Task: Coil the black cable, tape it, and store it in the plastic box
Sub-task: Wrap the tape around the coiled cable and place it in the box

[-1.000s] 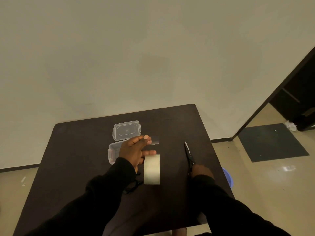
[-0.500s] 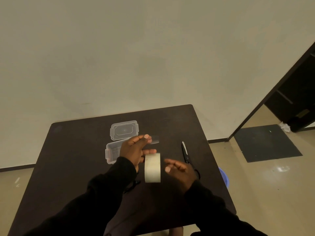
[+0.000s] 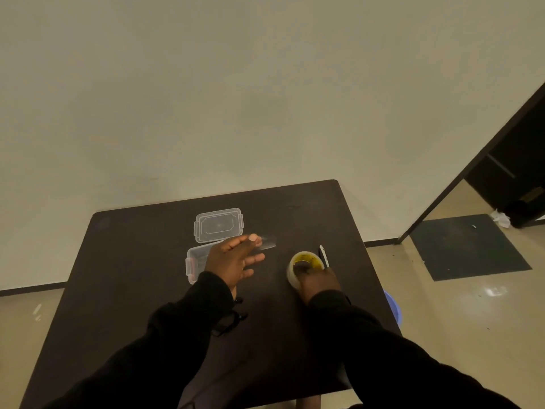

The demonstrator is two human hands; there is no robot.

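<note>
Head view: my left hand [image 3: 233, 261] pinches a tape strip [image 3: 267, 242] over the box [image 3: 194, 261]; my right hand [image 3: 317, 280] grips the roll [image 3: 303, 262] on the worktop [image 3: 132, 276].

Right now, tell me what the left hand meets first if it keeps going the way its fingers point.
Left hand points right and away; beyond its clear tape strip, only bare table shows, though depth is unclear.

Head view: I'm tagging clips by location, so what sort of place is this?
Probably a sparse indoor room: a dark table against a bare wall, a tiled floor, and an open doorway at right.
</note>
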